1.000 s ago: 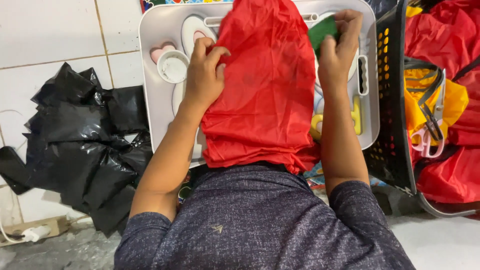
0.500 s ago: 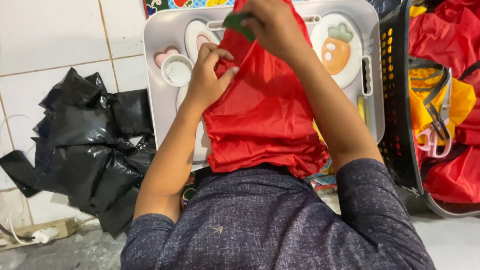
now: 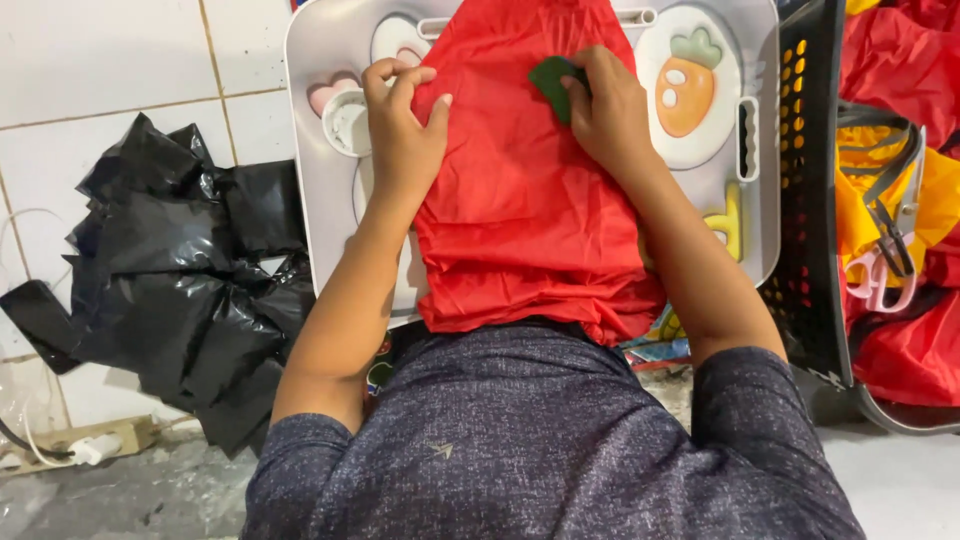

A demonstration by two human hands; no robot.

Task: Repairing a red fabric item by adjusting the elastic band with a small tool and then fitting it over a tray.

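A red cloth (image 3: 520, 200) lies spread over a grey plastic tray (image 3: 310, 150) with raised picture shapes. My left hand (image 3: 400, 130) presses on the cloth's left edge, fingers bent over it. My right hand (image 3: 605, 110) rests on the upper middle of the cloth and pinches a small dark green piece (image 3: 553, 82) against it. To the right of that hand, an orange carrot shape (image 3: 685, 85) on the tray shows uncovered.
Crumpled black plastic bags (image 3: 170, 290) lie on the white tiled floor at left. A black perforated basket (image 3: 810, 190) stands at right with red and yellow cloth and pink-handled scissors (image 3: 880, 270). A white plug strip (image 3: 90, 445) sits lower left.
My right hand has come from the cloth's top right corner down to its upper middle, carrying the green piece with it. The left hand has stayed on the left edge.
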